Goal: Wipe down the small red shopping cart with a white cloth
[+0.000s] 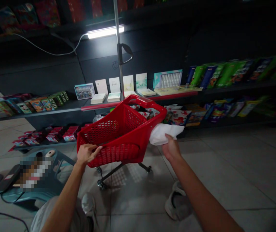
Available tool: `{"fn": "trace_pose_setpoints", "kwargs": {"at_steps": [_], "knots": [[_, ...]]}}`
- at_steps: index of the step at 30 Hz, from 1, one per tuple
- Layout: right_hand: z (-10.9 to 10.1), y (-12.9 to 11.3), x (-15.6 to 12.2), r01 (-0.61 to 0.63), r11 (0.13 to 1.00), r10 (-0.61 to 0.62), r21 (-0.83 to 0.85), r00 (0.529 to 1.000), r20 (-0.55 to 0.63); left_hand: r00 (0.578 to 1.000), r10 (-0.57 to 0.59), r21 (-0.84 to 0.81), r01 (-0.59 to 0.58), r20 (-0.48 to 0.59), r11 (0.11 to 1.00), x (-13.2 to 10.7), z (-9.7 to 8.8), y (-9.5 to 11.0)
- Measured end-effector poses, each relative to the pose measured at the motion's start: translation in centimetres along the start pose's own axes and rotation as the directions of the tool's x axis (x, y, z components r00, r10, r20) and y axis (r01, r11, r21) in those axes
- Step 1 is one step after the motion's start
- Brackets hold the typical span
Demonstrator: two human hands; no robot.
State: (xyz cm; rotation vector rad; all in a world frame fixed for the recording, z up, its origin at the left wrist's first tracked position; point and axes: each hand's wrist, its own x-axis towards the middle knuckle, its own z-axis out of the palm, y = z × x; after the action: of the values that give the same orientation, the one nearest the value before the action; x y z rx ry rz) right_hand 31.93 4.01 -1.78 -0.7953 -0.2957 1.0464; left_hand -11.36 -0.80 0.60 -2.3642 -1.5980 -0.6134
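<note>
A small red plastic shopping cart (120, 146) stands on wheels in front of me, its perforated basket holding nothing that I can see. My left hand (87, 153) grips the rim at the basket's left end, the thumb lying along the edge. In my right hand (171, 148) is a crumpled white cloth (163, 133), pinched between thumb and fingers. The cloth is against or just beside the cart's right side, below the red handle (144, 101); whether it touches is unclear.
Behind the cart run dark shelves (62, 108) with small boxes, booklets and snack bags (232, 74). A metal pole (118, 29) rises behind the handle. At left sits a blue-green plastic stool (60, 154) with a computer mouse (50, 153) and a cable (9, 215).
</note>
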Motion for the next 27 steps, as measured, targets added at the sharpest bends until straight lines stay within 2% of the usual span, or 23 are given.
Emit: {"fn": "trace_pose_setpoints", "kwargs": {"at_steps": [3, 6, 9, 11, 14, 17, 19, 21, 24, 27], "knots": [[0.0, 0.1, 0.8, -0.072, 0.996, 0.075, 0.048, 0.995, -0.059, 0.999, -0.035, -0.044, 0.034, -0.019, 0.998, -0.4, -0.8, -0.8], [0.7, 0.6, 0.4, -0.098, 0.995, 0.097, 0.006, 0.991, 0.090, 0.997, -0.071, -0.068, 0.068, -0.034, 0.995, -0.8, -1.4, -1.3], [1.4, 0.8, -0.5, -0.085, 0.993, 0.104, -0.084, 0.963, 0.249, 0.997, -0.062, -0.069, 0.060, -0.034, 0.996, -1.2, -1.8, -1.9], [1.7, 0.5, -0.8, -0.061, 0.994, 0.084, -0.095, 0.962, 0.262, 0.998, -0.047, -0.091, 0.044, -0.029, 0.995, -1.5, -1.9, -2.5], [2.2, -0.2, -1.1, -0.001, 1.000, 0.007, -0.024, 0.968, 0.251, 0.999, -0.034, -0.133, 0.032, -0.013, 0.991, -2.0, -2.0, -3.5], [2.7, -0.7, -1.6, -0.005, 0.999, 0.018, -0.034, 0.918, 0.397, 0.999, -0.035, -0.161, 0.029, -0.034, 0.987, -2.5, -1.8, -3.9], [2.7, -0.9, -2.1, -0.041, 0.996, 0.072, -0.075, 0.876, 0.477, 0.991, -0.092, -0.162, 0.076, -0.097, 0.984, -2.8, -1.5, -3.9], [2.5, -1.2, -2.5, -0.060, 0.994, 0.096, -0.091, 0.868, 0.488, 0.966, -0.196, -0.139, 0.174, -0.170, 0.975, -2.8, -1.0, -3.6], [2.2, -1.8, -2.8, -0.026, 0.993, 0.080, -0.114, 0.859, 0.506, 0.888, -0.358, -0.116, 0.338, -0.290, 0.934, -2.3, -0.1, -2.9], [1.5, -2.2, -2.8, 0.045, 0.983, 0.054, -0.180, 0.859, 0.509, 0.821, -0.419, -0.162, 0.387, -0.388, 0.908, -1.5, 0.9, -1.7]]}}
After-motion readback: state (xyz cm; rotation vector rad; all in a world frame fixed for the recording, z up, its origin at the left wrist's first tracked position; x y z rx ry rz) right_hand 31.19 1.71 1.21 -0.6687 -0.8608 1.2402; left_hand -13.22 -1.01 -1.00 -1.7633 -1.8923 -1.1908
